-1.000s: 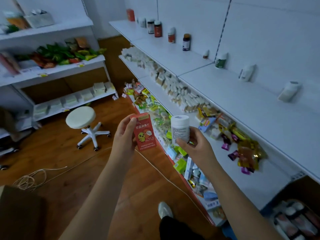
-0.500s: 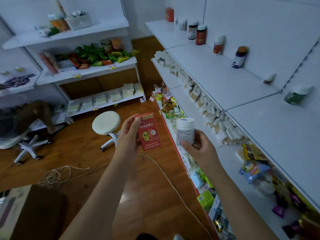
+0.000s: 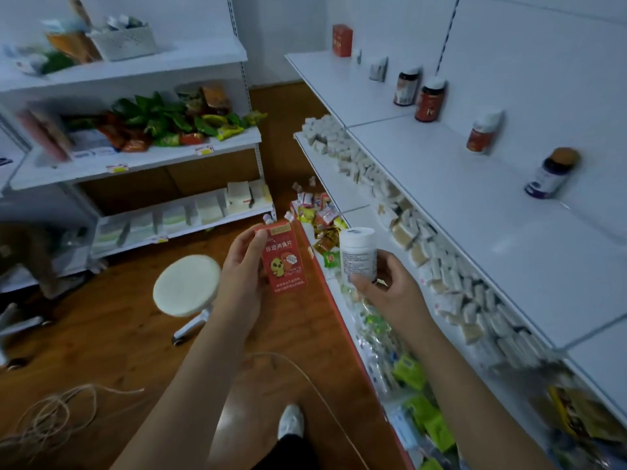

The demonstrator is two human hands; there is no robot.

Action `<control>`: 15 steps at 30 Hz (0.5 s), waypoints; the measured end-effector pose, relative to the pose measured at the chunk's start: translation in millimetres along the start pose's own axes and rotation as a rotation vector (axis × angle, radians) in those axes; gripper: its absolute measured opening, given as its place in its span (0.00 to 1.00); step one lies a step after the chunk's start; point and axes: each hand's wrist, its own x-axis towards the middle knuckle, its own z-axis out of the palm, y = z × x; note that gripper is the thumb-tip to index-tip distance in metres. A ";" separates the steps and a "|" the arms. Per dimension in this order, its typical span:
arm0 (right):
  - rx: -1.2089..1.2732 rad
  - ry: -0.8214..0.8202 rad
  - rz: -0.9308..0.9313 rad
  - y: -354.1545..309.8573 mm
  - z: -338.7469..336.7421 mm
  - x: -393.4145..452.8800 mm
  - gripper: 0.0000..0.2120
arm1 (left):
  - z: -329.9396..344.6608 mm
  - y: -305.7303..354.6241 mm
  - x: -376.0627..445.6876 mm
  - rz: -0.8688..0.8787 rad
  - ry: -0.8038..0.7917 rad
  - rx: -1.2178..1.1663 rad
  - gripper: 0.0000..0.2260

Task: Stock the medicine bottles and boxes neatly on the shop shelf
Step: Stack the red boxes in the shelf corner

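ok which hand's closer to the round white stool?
Left. The left hand, holding the red box, is just right of the stool in view; the right hand with the white bottle is further right.

Both forearms were bare from the elbow down to the left hand and the right hand, with no sleeve in view, while below them showed dark trousers and a white shoe.
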 end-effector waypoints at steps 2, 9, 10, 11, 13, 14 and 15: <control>-0.028 0.025 0.000 -13.9 10.5 40.1 0.26 | 0.2 21.8 46.3 -0.006 -0.040 -0.005 0.26; -0.062 0.125 0.006 -38.1 34.8 155.7 0.27 | 19.1 67.6 193.1 -0.037 -0.187 0.027 0.23; -0.057 0.129 0.014 -38.0 36.3 168.8 0.27 | 23.5 69.5 209.4 -0.050 -0.200 0.022 0.21; -0.053 0.134 0.021 -37.6 37.0 181.6 0.28 | 28.5 70.6 224.8 -0.062 -0.211 0.019 0.19; -0.038 0.159 0.040 -36.7 36.1 209.7 0.30 | 39.7 72.0 256.1 -0.075 -0.238 0.022 0.17; -0.027 0.181 0.046 -36.3 35.0 225.2 0.29 | 46.3 73.3 272.6 -0.076 -0.250 0.025 0.16; -0.018 0.204 0.047 -35.1 33.3 241.6 0.27 | 53.8 75.2 290.1 -0.080 -0.258 0.026 0.15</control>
